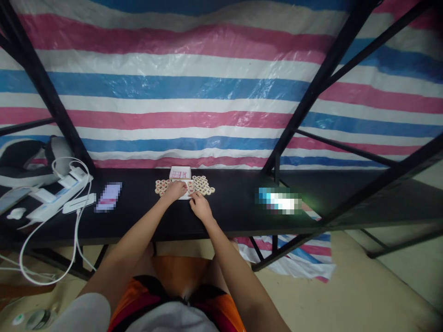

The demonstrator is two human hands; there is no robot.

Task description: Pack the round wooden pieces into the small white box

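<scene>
Round, pale Chinese chess pieces lie in two groups on a black table, one group (162, 184) to the left and the other (204, 184) to the right. Between them sits a small white open box (186, 196) with several pieces inside. My left hand (175, 190) reaches over the box from its left side, fingers curled together; whatever they pinch is too small to make out. At the front right corner of the box, my right hand (201, 206) has its bent fingers closed on the edge. Behind the box is a white lid (180, 173) with pink markings.
On the left lie a phone (108, 197), a white power strip (62, 196) with looping cables and a dark-and-grey bag-like item (24, 157). A blurred bright screen (278, 201) is on the right. Black metal posts (297, 115) and a striped sheet (194, 87) stand behind.
</scene>
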